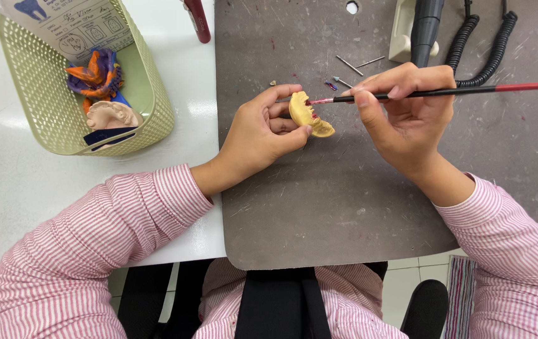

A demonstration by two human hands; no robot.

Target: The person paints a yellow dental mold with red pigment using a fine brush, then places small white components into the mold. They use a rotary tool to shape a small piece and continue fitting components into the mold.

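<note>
My left hand [262, 129] grips a small yellow dental cast [306, 115] above the grey mat [344, 201], thumb and fingers pinching its sides. My right hand [407, 113] holds a thin black brush with a red end [457, 91] like a pen. The brush's red-wet tip touches the top of the cast. Both sleeves are pink-and-white striped.
A pale green mesh basket [156, 119] at the left holds a paper sheet, a pink dental cast [112, 115] and an orange-purple piece. Small metal burs [348, 65] lie on the mat. A black handpiece [426, 28] in a white holder and coiled black cables [482, 44] sit at the back right.
</note>
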